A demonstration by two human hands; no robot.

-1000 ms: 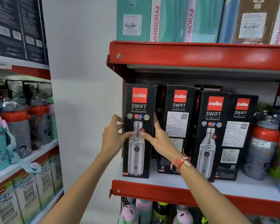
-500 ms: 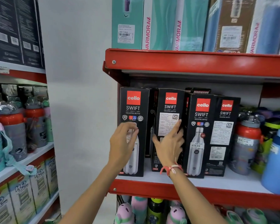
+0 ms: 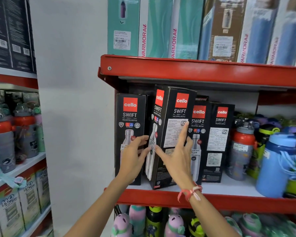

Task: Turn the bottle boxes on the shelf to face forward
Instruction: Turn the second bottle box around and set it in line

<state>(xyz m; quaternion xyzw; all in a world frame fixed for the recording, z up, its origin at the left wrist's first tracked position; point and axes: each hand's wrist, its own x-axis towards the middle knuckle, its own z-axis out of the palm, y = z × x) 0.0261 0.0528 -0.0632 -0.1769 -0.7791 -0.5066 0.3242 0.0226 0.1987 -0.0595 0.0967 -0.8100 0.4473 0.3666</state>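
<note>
Both hands, the left hand (image 3: 135, 156) and right hand (image 3: 177, 156), press open-fingered against the tilted, corner-on middle box (image 3: 169, 134) on the shelf (image 3: 229, 200).

At 12 o'clock above me stand teal Varmora boxes (image 3: 162, 28). At 3 o'clock sits a blue jug (image 3: 278, 166); at 9 o'clock, an orange-capped grey flask (image 3: 1, 141).

Three black boxes on the red shelf (image 3: 212, 200) read "cello SWIFT". The leftmost box (image 3: 130, 134), at the shelf's left end, adds "VACUSTEEL BOTTLE" and "24 Hours". The tilted box (image 3: 171, 134) beside it shows "1000" at its base. The tall boxes (image 3: 161, 31) on the upper shelf read "VARMORA" down their spines.
</note>
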